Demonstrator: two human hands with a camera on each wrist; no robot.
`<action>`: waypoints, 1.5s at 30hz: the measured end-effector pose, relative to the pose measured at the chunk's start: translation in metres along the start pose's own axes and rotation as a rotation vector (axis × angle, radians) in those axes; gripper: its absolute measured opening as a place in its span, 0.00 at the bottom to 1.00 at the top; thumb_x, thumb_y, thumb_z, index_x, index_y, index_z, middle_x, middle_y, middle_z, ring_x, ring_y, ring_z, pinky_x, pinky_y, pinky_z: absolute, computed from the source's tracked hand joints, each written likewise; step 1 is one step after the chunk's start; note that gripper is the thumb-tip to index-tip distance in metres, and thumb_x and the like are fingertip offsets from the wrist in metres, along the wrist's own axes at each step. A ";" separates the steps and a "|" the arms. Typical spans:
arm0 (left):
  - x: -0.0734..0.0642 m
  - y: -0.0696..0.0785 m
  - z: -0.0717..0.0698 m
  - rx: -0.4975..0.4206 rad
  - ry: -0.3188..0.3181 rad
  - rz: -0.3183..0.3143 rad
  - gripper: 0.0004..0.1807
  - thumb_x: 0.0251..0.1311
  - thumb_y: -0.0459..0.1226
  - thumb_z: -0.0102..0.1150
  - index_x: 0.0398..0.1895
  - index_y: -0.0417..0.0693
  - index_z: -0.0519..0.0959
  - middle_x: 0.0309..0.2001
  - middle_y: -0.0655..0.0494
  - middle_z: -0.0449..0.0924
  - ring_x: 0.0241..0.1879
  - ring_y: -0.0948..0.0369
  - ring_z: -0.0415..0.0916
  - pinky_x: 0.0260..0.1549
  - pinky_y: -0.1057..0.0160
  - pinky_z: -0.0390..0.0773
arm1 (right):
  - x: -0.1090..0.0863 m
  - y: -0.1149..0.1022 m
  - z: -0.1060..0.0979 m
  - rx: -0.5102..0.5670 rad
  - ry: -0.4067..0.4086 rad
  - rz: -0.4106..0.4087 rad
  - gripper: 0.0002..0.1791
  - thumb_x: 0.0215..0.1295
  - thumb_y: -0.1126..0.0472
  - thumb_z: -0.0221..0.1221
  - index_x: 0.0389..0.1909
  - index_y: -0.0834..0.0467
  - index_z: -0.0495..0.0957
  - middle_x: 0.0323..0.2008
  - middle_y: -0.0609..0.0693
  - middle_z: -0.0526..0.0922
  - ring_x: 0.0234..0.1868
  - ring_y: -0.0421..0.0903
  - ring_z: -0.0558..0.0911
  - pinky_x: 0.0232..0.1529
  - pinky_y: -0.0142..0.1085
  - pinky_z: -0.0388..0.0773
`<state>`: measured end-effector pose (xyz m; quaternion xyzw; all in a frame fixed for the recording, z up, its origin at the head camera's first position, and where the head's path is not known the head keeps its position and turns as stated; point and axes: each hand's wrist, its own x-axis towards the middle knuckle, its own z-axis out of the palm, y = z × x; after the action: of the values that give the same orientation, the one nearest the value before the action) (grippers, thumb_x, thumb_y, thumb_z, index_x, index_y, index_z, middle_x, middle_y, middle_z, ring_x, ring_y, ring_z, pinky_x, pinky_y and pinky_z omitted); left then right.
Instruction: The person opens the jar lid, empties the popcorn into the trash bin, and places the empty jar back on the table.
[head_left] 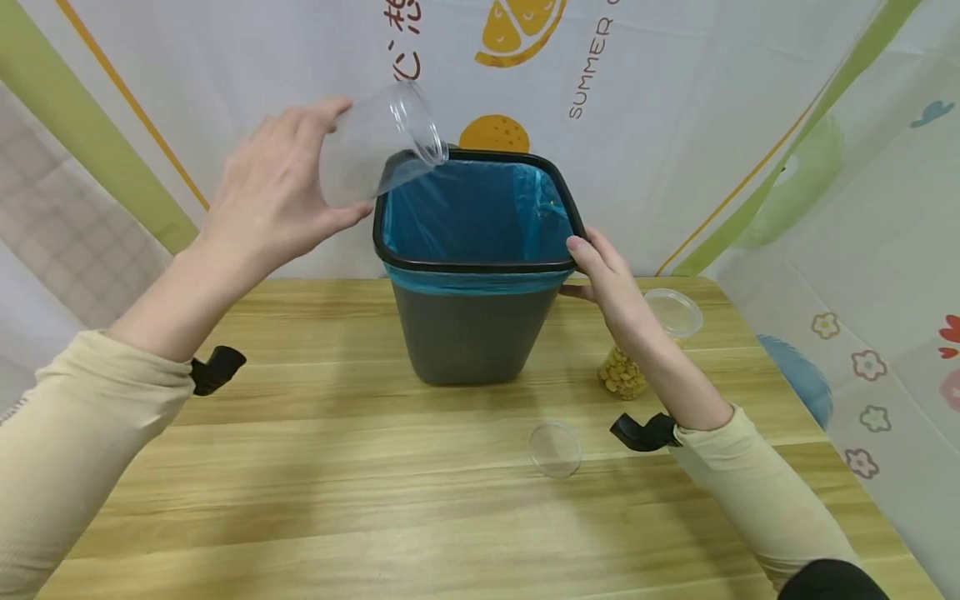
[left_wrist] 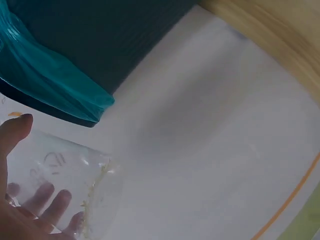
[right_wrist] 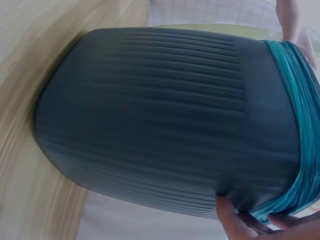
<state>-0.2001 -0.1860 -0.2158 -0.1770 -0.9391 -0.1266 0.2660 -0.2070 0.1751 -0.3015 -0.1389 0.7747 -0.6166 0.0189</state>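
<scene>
My left hand [head_left: 273, 183] grips a clear plastic jar [head_left: 375, 142], thumb below and fingers above. The jar is tipped on its side, its mouth over the left rim of a grey trash bin [head_left: 468, 333]. In the left wrist view, small yellowish crumbs cling inside the jar [left_wrist: 60, 155] near its base. A blue bag [head_left: 457, 208] lines the bin, folded over beneath the black rim. On the bin's right side, my right hand [head_left: 611, 279] holds the rim, thumb on top and fingers against the outer wall.
Behind my right forearm stands another clear jar [head_left: 622, 375] of yellow pieces, with a round clear lid or rim [head_left: 675, 312] at its top. A clear disc-shaped lid [head_left: 555, 448] lies on the wooden table [head_left: 375, 500]. A printed curtain [head_left: 660, 125] hangs behind.
</scene>
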 end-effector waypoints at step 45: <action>-0.104 -0.036 0.125 -0.758 0.089 -0.584 0.51 0.58 0.44 0.74 0.75 0.51 0.49 0.70 0.47 0.70 0.70 0.52 0.68 0.70 0.48 0.68 | 0.001 0.000 0.001 0.016 0.002 0.004 0.33 0.79 0.41 0.44 0.80 0.47 0.57 0.76 0.53 0.64 0.76 0.55 0.67 0.71 0.61 0.70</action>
<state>-0.1886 -0.2043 -0.3810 0.0153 -0.8249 -0.5368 0.1762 -0.2073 0.1737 -0.3014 -0.1363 0.7701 -0.6228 0.0205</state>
